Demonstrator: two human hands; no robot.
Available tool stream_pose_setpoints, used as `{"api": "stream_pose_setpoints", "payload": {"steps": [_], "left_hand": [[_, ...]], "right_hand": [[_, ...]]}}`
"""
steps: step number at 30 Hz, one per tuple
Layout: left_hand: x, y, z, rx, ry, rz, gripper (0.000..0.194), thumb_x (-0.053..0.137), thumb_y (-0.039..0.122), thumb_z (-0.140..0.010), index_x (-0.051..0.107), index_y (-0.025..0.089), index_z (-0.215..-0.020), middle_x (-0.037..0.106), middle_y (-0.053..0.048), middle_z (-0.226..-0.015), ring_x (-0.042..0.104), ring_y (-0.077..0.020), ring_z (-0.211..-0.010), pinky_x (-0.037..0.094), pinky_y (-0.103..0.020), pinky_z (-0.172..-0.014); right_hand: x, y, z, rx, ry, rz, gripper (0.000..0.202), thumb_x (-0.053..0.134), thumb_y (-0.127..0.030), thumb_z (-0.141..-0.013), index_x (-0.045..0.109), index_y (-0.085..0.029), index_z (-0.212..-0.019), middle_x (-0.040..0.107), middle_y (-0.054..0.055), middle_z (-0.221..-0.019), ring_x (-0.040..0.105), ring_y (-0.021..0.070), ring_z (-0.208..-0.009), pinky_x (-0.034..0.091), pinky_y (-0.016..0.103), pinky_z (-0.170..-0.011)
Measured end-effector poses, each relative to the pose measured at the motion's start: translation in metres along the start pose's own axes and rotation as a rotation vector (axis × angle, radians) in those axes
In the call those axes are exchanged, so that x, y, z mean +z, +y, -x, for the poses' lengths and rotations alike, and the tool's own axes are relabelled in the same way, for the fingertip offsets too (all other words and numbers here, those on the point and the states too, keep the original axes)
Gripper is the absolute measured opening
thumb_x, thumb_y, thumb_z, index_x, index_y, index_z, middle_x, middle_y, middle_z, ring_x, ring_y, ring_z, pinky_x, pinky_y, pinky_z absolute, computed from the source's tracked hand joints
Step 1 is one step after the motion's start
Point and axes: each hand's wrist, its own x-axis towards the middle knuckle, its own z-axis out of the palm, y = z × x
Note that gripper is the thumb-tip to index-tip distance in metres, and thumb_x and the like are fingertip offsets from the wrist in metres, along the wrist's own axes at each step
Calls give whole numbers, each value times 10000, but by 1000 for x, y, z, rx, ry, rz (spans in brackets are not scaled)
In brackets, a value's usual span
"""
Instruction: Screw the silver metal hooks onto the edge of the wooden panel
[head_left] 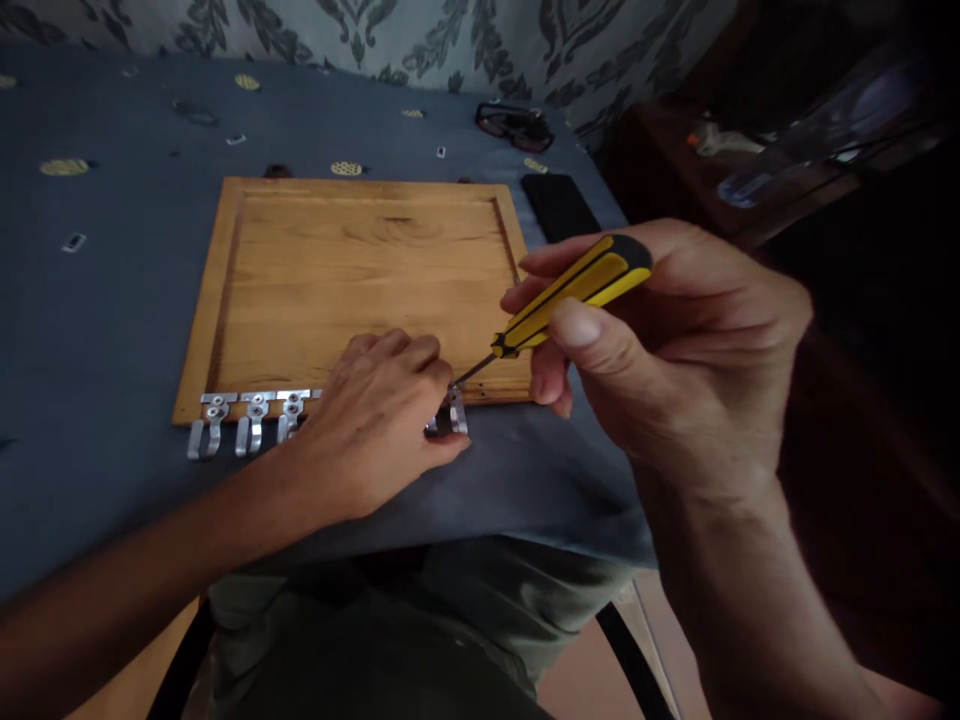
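Observation:
A yellow and black screwdriver (574,290) is held in my right hand (675,350), with the thumb and fingers closed round its handle. Its thin shaft slants down to the left, and the tip meets a metal hook (457,408) at the near edge of a framed wooden panel (360,270). My left hand (375,420) is closed over that same edge, gripping the hook between thumb and fingers. Left of it, several silver double hooks (255,420) sit in a row on a metal strip along the edge. My left hand hides the middle of the row.
The panel lies on a blue-grey cloth (112,330) with pineapple prints. A black phone (560,205) lies beyond its right corner, with dark glasses (514,125) farther back. A patterned curtain (420,45) hangs behind. Dark furniture (660,150) stands at the right.

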Motion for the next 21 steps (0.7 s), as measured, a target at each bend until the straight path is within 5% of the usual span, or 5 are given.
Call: {"api": "stream_pose_setpoints", "payload": {"steps": [3,7,13,16,21], "left_hand": [[1,-1,1,2,5,5,293,788,417,-878,759,144,-979,720,-96,-1011,664,-347,-1068,527,-528,-969],[2,-2,2,17,25,7,293,774,422,-889,755,142,-972,714,-98,-991,663,-345,-1058,528,-523,-961],[2,-2,2,9,16,5,304,791,424,-878,762,133,-962,713,-94,-983,666,-346,-1054,530,-522,-963],[3,-1,1,-1,16,2,318,788,433,-881,766,137,-994,713,-92,-997,667,-347,-1072,528,-522,-975],[3,-2,2,-8,12,-1,318,788,439,-881,770,140,-990,714,-91,-1001,669,-346,-1079,526,-516,-984]], "right_hand": [[7,-2,-2,3,86,2,272,932,-371,-769,680,-271,-787,801,-38,-905,570,95,-428,491,274,-328],[8,-1,-4,23,110,32,428,962,-484,-697,591,-278,-756,799,-41,-866,535,103,-395,494,290,-326],[-4,0,-2,-25,-8,16,202,756,-349,-956,775,-320,-1156,792,-18,-978,624,105,-477,546,295,-420],[-2,-1,-1,-25,61,7,114,846,-366,-877,776,-321,-956,796,-58,-981,588,79,-452,504,256,-374],[1,0,-4,-17,70,-130,280,937,-411,-761,698,-288,-840,783,-97,-839,563,61,-432,469,194,-361]]}}
